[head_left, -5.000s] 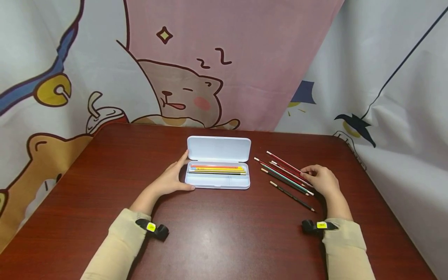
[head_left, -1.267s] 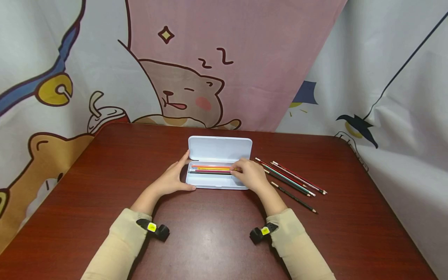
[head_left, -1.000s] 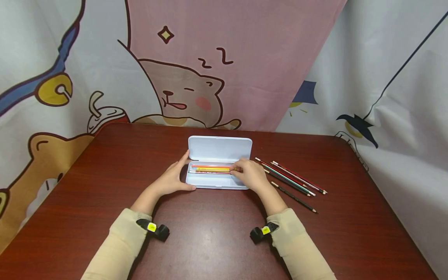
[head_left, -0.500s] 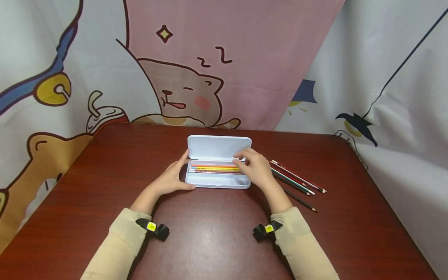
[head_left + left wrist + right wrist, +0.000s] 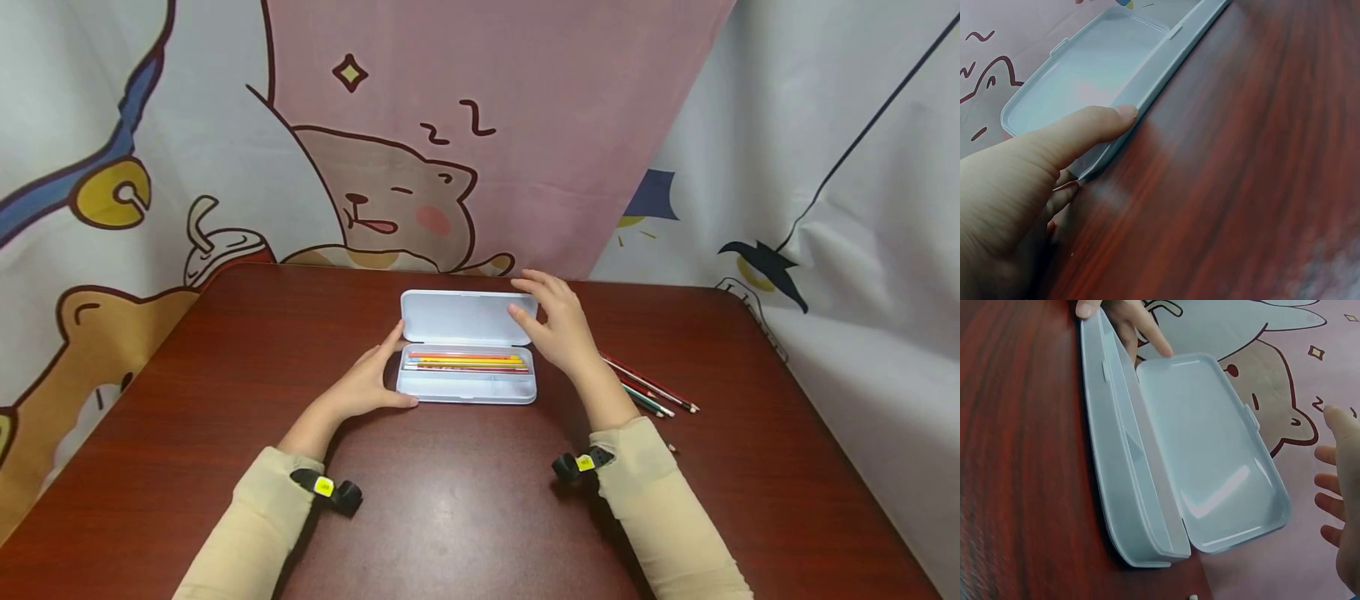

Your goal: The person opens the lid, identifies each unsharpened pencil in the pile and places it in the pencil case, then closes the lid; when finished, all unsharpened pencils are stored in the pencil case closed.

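Note:
A white pencil case (image 5: 450, 388) stands with its lid (image 5: 465, 317) up in the middle of the table. Several pencils (image 5: 468, 362), orange, yellow and dark red among them, lie lengthwise in its rear compartment. My left hand (image 5: 360, 385) holds the case's left end, the thumb (image 5: 1100, 123) on the front edge and the fingers round to the back. Beside the lid's right end is my right hand (image 5: 558, 325), fingers spread and holding nothing. In the right wrist view this hand (image 5: 1342, 481) shows apart from the lid.
More loose pencils (image 5: 656, 387), red, green and dark, lie on the brown table (image 5: 450, 508) at the right, partly hidden by my right forearm. A cartoon-printed cloth (image 5: 570, 125) hangs right behind the table's far edge.
My right hand has taken a red pencil from the loose ones, laid it in the case and let go. It has since risen towards the lid's right end. My left hand has stayed put.

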Tool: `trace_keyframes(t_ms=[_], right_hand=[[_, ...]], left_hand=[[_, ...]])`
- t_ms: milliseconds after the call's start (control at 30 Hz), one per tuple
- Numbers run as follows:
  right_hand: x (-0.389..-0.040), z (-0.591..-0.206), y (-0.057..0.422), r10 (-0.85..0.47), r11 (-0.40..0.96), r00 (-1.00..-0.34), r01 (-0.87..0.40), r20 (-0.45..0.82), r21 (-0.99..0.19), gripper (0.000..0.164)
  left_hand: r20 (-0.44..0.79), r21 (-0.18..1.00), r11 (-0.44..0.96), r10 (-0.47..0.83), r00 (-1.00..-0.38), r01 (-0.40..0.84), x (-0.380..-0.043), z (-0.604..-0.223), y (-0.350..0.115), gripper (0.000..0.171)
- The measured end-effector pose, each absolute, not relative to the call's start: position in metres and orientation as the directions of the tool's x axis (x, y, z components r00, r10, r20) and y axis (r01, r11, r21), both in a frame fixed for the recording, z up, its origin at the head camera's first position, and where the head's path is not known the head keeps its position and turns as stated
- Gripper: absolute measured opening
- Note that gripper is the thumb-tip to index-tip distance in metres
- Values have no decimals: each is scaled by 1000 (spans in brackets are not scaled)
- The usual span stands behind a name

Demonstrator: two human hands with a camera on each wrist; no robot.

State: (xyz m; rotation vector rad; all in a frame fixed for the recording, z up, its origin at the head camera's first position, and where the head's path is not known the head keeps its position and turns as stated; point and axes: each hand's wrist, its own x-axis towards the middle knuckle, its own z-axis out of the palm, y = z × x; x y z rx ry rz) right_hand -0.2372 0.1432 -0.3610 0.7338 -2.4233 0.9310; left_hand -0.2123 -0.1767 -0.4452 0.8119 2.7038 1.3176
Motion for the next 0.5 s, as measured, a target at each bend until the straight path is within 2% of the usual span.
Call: trace_keyframes(t_ms=[200,500], right_hand=[[-243,-359,146,-355,680,-831,-544,429,-492,52],[-248,-367,145,-390,687,-875,-483,286,-542,58]], left_hand=[[210,736,502,467,-859,453,-213,-447,-177,129],[183,753,504,456,-871,423,-213,-447,-176,129]])
